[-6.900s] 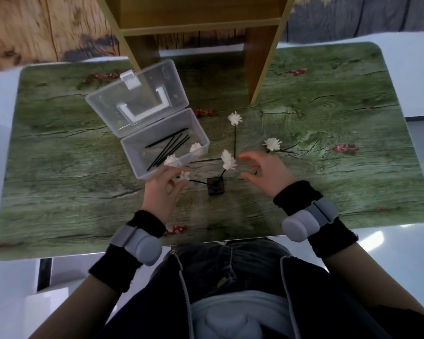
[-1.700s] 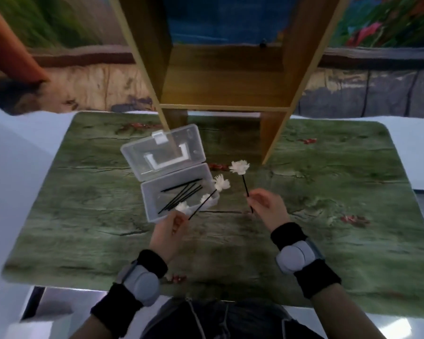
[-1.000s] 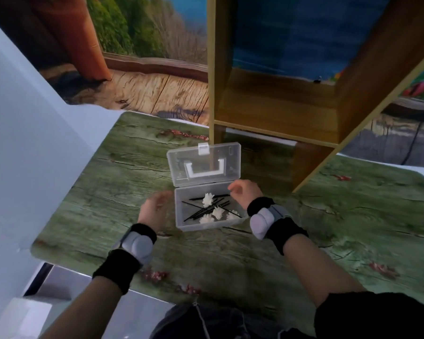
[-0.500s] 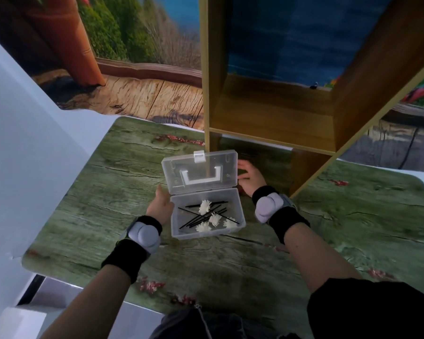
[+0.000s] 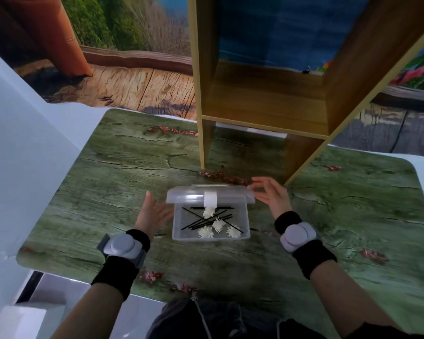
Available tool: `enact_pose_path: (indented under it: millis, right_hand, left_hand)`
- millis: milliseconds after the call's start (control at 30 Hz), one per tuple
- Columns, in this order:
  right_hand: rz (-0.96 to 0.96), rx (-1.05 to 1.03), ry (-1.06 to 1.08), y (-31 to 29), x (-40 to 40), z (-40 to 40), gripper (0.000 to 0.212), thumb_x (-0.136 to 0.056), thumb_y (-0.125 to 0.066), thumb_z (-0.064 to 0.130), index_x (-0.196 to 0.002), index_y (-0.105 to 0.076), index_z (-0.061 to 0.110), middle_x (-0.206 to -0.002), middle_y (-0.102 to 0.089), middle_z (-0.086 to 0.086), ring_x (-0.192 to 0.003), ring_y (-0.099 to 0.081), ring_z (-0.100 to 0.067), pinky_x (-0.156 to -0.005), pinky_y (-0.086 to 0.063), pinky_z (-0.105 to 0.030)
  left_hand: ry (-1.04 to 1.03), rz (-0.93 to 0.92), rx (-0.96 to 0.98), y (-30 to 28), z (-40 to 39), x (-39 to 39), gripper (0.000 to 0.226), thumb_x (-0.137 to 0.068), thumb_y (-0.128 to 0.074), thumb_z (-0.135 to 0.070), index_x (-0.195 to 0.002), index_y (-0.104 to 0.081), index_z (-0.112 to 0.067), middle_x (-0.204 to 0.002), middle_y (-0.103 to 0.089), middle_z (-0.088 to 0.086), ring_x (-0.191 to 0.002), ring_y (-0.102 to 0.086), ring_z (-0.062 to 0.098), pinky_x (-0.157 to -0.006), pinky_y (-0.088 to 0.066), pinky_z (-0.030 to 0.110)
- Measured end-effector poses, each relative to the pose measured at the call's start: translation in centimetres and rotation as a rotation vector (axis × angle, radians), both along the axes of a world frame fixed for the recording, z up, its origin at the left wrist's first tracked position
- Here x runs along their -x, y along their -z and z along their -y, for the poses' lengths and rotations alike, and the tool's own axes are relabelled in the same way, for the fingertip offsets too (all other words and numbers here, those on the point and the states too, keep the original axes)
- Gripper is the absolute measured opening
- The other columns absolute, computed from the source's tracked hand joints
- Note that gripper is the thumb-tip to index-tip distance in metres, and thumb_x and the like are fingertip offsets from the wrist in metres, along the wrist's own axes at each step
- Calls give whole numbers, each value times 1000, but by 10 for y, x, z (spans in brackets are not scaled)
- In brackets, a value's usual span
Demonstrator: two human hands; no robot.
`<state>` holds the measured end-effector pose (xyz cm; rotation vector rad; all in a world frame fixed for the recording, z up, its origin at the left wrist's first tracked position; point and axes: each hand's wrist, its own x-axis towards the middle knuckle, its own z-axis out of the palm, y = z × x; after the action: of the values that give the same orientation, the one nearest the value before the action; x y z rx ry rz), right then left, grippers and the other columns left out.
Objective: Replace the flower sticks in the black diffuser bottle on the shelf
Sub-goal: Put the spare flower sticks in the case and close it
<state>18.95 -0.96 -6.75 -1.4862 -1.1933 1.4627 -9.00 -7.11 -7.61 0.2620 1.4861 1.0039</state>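
With the flower sticks (image 5: 212, 222) lying loose in the clear box (image 5: 210, 234), lid (image 5: 209, 195) half-lowered, and left hand (image 5: 152, 214) and right hand (image 5: 271, 194) open-fingered, a protruding stick risks being pinched; the diffuser bottle is not visible.

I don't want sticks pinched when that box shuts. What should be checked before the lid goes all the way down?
1. Flower sticks inside the clear plastic box: ok, all lie on its floor.
2. Nothing poking over the rim: ok along the visible front and sides; the back edge is hidden by the lid.
3. Lid position: not ok yet, half lowered, latch tab hanging over the box.
4. Left hand: ok, open beside the box, outside the rim.
5. Right hand: ok, fingertips at the lid's right corner, outside the rim.
6. Black diffuser bottle: cannot tell, not in view.
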Motion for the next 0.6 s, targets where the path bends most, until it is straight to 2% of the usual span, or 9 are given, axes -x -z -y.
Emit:
enact_pose_path:
  millis: [67, 100, 133, 167, 233, 267, 433, 533, 600]
  right_hand:
    - [47, -9, -14, 4, -6, 8, 24, -99, -37, 15, -96, -61, 14, -82, -67, -6, -72, -68, -3, -93, -50, -35]
    - [98, -26, -43, 6, -7, 10, 20, -97, -42, 14, -94, -62, 15, -79, -68, -6, -71, -67, -4, -92, -50, -36]
    - [170, -40, -81, 8, -8, 13, 14, -95, -48, 14, -94, -62, 14, -79, -68, -5, -73, -67, -6, -92, -50, -37]
    - [247, -57, -127, 11, -10, 17, 10, -91, -55, 13, -97, -62, 14, -81, -67, -5, -78, -66, -11, -92, -50, -37]
    - [378, -112, -201, 18, -10, 24, 27, -83, -66, 12, -110, -60, 14, -91, -63, -7, -88, -61, -19, -93, -50, -37]
    - [426, -148, -231, 20, -10, 28, 39, -80, -70, 13, -116, -57, 13, -97, -60, -9, -92, -59, -20, -94, -48, -37]
    - [529, -260, -345, 28, -9, 39, 68, -77, -71, 30, -134, -41, 11, -140, -37, -16, -130, -36, -26, -107, -27, -32]
    - [560, -286, -525, 31, -5, 35, 75, -81, -70, 26, -143, -29, 16, -157, -18, -9, -146, -15, -22, -119, -16, -45]
    - [665, -262, -673, 26, 1, 29, 79, -82, -68, 30, -146, -23, 17, -159, -15, -5, -148, -5, -21, -119, -8, -54]
  left_hand:
    - [142, 6, 5, -1, 3, -6, 89, -82, -32, -69, -143, -19, -6, -150, -30, 15, -138, -30, 27, -114, -22, 43]
    - [205, -17, -2, -1, 4, -7, 106, -68, -51, -73, -144, -15, -9, -148, -34, 13, -134, -34, 25, -112, -23, 45]
    - [247, -75, -10, 1, 5, -7, 118, -59, -72, -60, -145, -9, -10, -144, -39, 11, -130, -39, 25, -109, -27, 45]
    - [282, -151, -11, 2, 6, -8, 119, -61, -80, -38, -146, -1, -11, -144, -40, 13, -127, -43, 25, -105, -33, 45]
    - [327, -240, -23, 11, 8, -9, 115, -68, -74, -1, -145, 9, -14, -146, -37, 17, -122, -48, 26, -98, -41, 45]
    - [335, -249, -40, 15, 8, -11, 115, -69, -72, 5, -145, 11, -16, -146, -37, 17, -119, -50, 26, -97, -44, 47]
    - [317, -281, -75, 16, 13, -21, 112, -70, -71, 4, -146, 7, -20, -145, -38, 17, -123, -49, 30, -93, -47, 47]
    - [360, -297, -68, 14, 13, -25, 105, -75, -68, 4, -146, 7, -16, -145, -38, 18, -127, -45, 27, -92, -43, 39]
    - [400, -301, -65, 14, 10, -27, 103, -77, -65, 5, -146, 9, -15, -145, -39, 19, -129, -44, 28, -93, -42, 39]
